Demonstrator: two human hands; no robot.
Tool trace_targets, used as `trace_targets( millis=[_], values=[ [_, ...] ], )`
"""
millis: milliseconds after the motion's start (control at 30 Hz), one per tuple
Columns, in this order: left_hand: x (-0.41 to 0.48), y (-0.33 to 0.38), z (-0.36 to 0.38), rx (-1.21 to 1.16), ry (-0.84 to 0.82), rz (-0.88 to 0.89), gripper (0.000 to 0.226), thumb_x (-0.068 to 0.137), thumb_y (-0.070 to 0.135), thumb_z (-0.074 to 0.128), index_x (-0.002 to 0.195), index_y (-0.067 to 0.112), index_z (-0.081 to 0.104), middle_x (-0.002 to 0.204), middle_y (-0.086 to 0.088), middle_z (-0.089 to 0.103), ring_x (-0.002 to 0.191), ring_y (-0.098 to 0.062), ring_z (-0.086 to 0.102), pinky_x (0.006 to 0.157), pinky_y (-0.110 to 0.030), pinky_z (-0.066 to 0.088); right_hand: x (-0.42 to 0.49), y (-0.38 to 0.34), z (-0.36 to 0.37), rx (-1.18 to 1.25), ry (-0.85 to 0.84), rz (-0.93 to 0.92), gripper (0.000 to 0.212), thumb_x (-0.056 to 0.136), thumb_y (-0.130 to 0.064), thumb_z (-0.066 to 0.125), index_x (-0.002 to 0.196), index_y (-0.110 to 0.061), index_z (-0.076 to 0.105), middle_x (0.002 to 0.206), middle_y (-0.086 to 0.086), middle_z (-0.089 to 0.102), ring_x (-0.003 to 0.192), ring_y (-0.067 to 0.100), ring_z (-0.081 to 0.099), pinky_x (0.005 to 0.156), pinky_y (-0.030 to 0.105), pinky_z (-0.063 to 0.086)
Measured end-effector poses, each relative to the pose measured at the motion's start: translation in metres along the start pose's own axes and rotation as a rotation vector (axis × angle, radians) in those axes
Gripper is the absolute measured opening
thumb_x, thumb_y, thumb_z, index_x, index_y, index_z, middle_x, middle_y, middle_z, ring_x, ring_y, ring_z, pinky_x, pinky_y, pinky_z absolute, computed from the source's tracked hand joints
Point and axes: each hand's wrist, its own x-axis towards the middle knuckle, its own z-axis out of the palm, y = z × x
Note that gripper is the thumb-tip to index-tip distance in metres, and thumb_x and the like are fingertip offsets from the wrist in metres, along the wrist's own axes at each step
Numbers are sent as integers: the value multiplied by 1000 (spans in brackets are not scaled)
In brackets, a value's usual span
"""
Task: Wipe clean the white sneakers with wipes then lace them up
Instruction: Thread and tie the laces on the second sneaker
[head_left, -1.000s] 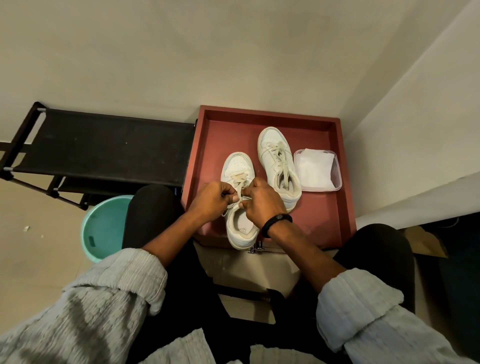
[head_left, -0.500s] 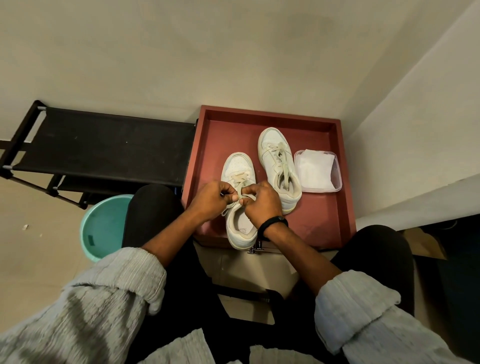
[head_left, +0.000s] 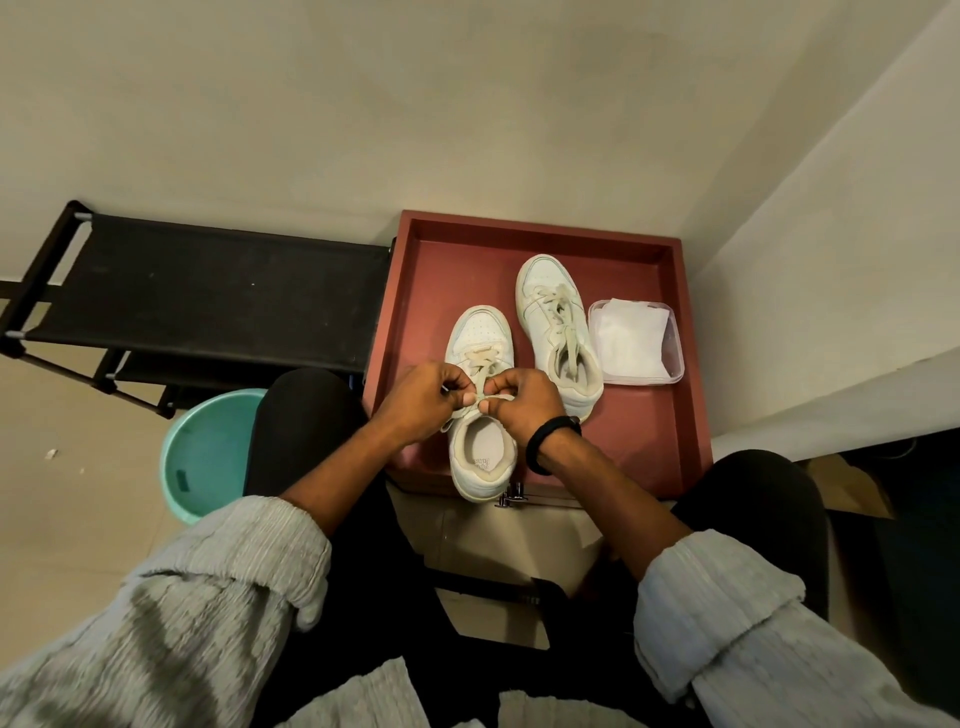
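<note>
- The left hand (head_left: 423, 397) and right hand (head_left: 524, 402) meet over the nearer sneaker (head_left: 479, 330), fingers curled, each pinching a strand of its pale lace (head_left: 480, 365).
- The pinch sits above the sneaker's tongue. Its toe points away beyond the grip, and its open heel lies on the person's side of the grip.
- The second sneaker (head_left: 551, 312) stands just right of the grip, laced, toe pointing away.
- Farther right of the grip, touching or nearly touching that sneaker, a clear container of wipes (head_left: 635, 343) rests.
- All of these lie in a red tray (head_left: 410, 291) beneath the grip.
- A black wristband (head_left: 551, 435) circles the right wrist, just behind the grip.
- Left of the grip stand a black rack (head_left: 208, 291) and, nearer the person, a teal bucket (head_left: 208, 452).
</note>
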Motion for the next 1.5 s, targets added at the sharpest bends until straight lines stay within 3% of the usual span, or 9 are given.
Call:
trace_targets(
  millis=[333,400,667,867,1033,1133,1267,1367,1500],
  values=[
    [-3,3,-2,-18,0,-35,8,90,18,74,94,13,77,80,9,70,70,2,61,63,-15,46,-6,-2,4,-37,76,-56,16,76,-6,80,77,-16,68,75,-11,62,79,13,60,77,29,51],
    [-4,4,-3,-24,-15,-63,8,90,21,74,95,14,75,79,8,70,66,-2,62,61,-23,51,-6,-1,4,-19,73,-53,17,77,-5,79,79,-17,67,75,-13,60,78,11,59,75,26,49],
    [-12,20,-7,247,25,78,23,86,42,76,84,21,67,85,4,65,77,-10,60,63,-22,45,4,5,-13,67,-7,-74,15,83,-3,73,94,-12,76,94,0,74,95,14,68,93,33,54],
    [-14,27,-4,430,80,73,16,90,33,72,91,17,70,88,3,62,76,-12,57,57,-23,36,7,5,-14,-137,87,-212,25,86,0,68,104,-16,74,106,0,73,103,17,67,96,34,52],
    [-16,31,-7,397,71,40,17,89,30,73,92,13,75,86,-3,73,76,-17,66,64,-26,47,10,6,-23,-465,-15,-473,50,80,-9,73,124,-33,65,133,-4,53,125,21,48,105,43,41],
    [-18,32,-10,355,59,35,17,88,28,75,95,12,78,90,-3,76,81,-15,68,67,-23,44,8,6,-21,-596,-79,-480,42,83,-25,75,122,-38,66,145,-7,44,137,22,35,107,49,31],
    [-20,33,-13,305,44,7,11,85,23,77,87,13,79,87,-2,76,78,-14,68,67,-24,52,7,6,-17,-605,-53,-493,25,85,-24,73,107,-35,74,137,-9,53,130,21,43,103,50,39],
    [-21,35,-14,317,-6,3,10,83,20,78,82,10,77,86,-4,73,71,-12,64,56,-14,43,6,6,-16,-638,-30,-487,21,84,-24,74,103,-34,75,133,-10,57,125,21,48,99,49,43],
    [-22,34,-19,360,-64,-10,12,82,21,80,85,10,77,95,-3,67,83,-17,65,72,-30,58,7,5,-16,-643,-24,-477,20,84,-26,75,103,-33,76,132,-9,58,123,22,49,98,48,44]
  ],
)
